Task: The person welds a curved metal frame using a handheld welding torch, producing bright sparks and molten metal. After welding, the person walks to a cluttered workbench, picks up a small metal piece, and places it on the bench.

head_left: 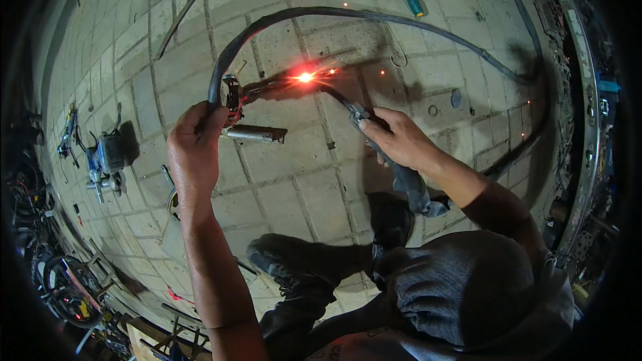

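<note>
One blue-and-grey device (107,157): far left, on the paving (144,194), well apart from both hands.
Left hand (194,127): thumb and curled fingers pinching the black cable (304,11) just beside a ring-shaped metal part (233,97). Can't tell if the fingers bear on the ring too.
Black cable: arcs up from the left hand, over the bright spot, off to the right. Looks heavy and springy, rubbery skin, decent friction. Take it on the jacket, back from the metal.
Ring part: at the left thumb, left of the glow. Reads as rigid, probably hot; keep skin off it.
Metal tube (257,134): just below the ring, right of the left hand. Can't tell if joined or loose. Likely hard and slick.
Dark bar (271,85): runs from near the ring toward the glow. Stiff by the look, surely hot at the bright end.
Glow (305,77): red-white, between the hands, sparks to its right.
Dark holder (356,115): thin tip angled up-left at the glow. Probably moderate weight; grip the rear handle only.
Right hand (401,137): wrapped around the holder, thumb on top.
Screwdriver (412,1): teal handle, on the paving above right.
Writing: none legible on cable or holder; no brands readable.
</note>
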`<act>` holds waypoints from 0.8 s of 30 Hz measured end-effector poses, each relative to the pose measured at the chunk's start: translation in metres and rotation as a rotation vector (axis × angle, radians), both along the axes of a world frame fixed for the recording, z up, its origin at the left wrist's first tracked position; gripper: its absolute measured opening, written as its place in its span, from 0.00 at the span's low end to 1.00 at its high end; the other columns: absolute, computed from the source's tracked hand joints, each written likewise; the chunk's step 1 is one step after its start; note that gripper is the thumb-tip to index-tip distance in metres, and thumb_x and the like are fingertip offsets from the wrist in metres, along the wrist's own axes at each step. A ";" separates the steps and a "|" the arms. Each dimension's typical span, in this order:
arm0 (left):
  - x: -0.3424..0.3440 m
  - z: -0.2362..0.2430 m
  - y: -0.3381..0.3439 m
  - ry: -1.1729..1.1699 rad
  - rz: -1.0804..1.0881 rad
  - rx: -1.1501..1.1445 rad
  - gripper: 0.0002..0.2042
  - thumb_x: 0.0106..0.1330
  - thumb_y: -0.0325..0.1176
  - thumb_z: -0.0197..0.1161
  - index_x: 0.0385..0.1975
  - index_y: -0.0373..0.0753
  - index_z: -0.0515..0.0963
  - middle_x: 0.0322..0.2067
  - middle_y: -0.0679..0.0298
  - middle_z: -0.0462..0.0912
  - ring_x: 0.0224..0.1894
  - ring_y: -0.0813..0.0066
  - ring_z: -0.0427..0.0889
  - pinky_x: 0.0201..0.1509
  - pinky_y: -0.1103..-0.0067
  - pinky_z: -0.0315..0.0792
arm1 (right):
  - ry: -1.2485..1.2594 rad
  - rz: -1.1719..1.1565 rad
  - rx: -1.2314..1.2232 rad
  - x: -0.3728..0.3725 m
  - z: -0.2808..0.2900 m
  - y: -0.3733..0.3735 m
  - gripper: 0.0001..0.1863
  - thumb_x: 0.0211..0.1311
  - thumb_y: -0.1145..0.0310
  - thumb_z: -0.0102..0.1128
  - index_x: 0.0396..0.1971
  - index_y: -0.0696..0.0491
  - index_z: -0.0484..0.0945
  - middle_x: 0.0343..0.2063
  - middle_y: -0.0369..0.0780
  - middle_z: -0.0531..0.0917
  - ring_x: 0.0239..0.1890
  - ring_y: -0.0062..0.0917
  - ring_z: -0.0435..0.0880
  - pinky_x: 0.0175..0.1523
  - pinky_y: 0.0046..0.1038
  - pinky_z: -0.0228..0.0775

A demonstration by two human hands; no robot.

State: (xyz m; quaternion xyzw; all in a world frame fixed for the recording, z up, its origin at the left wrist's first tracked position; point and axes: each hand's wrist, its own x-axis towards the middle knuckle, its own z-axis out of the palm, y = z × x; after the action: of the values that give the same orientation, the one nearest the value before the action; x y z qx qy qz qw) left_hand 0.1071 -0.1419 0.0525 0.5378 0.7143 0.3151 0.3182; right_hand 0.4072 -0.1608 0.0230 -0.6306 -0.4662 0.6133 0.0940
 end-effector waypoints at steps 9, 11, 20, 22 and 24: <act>0.000 -0.003 0.000 -0.041 -0.020 0.021 0.10 0.62 0.33 0.63 0.36 0.32 0.79 0.26 0.64 0.81 0.30 0.84 0.74 0.37 0.84 0.68 | -0.036 0.008 0.021 -0.002 -0.004 0.003 0.19 0.66 0.57 0.50 0.41 0.60 0.72 0.17 0.38 0.74 0.17 0.20 0.76 0.23 0.26 0.70; 0.000 -0.001 0.000 -0.069 -0.021 0.034 0.10 0.62 0.33 0.62 0.37 0.33 0.79 0.26 0.64 0.81 0.31 0.83 0.75 0.38 0.84 0.69 | 0.019 -0.001 0.058 -0.003 -0.003 0.003 0.20 0.65 0.57 0.50 0.44 0.60 0.73 0.17 0.38 0.74 0.16 0.21 0.76 0.22 0.26 0.70; -0.006 -0.009 0.002 -0.085 -0.052 0.056 0.10 0.63 0.37 0.61 0.34 0.36 0.80 0.29 0.64 0.83 0.31 0.80 0.80 0.38 0.81 0.70 | -0.002 -0.005 0.043 0.002 -0.012 0.001 0.20 0.65 0.60 0.49 0.48 0.58 0.74 0.17 0.36 0.74 0.15 0.20 0.77 0.20 0.24 0.70; -0.010 -0.012 0.001 -0.127 -0.063 0.083 0.10 0.63 0.37 0.61 0.33 0.36 0.79 0.28 0.65 0.82 0.31 0.80 0.80 0.37 0.81 0.70 | 0.066 -0.022 0.105 -0.003 -0.007 0.003 0.21 0.64 0.58 0.50 0.46 0.60 0.74 0.18 0.35 0.73 0.15 0.18 0.76 0.20 0.24 0.70; -0.011 -0.015 0.002 -0.110 -0.069 0.082 0.10 0.63 0.37 0.61 0.33 0.36 0.79 0.28 0.65 0.82 0.31 0.81 0.79 0.37 0.82 0.69 | 0.025 -0.034 0.089 -0.003 -0.005 0.002 0.21 0.63 0.57 0.50 0.45 0.61 0.74 0.18 0.34 0.73 0.15 0.17 0.75 0.20 0.24 0.70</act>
State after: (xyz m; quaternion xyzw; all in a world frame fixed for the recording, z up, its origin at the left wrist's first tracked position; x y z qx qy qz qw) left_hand 0.0960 -0.1403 0.0376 0.5568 0.6632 0.3618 0.3452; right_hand 0.4039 -0.1588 0.0176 -0.6259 -0.4809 0.5982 0.1382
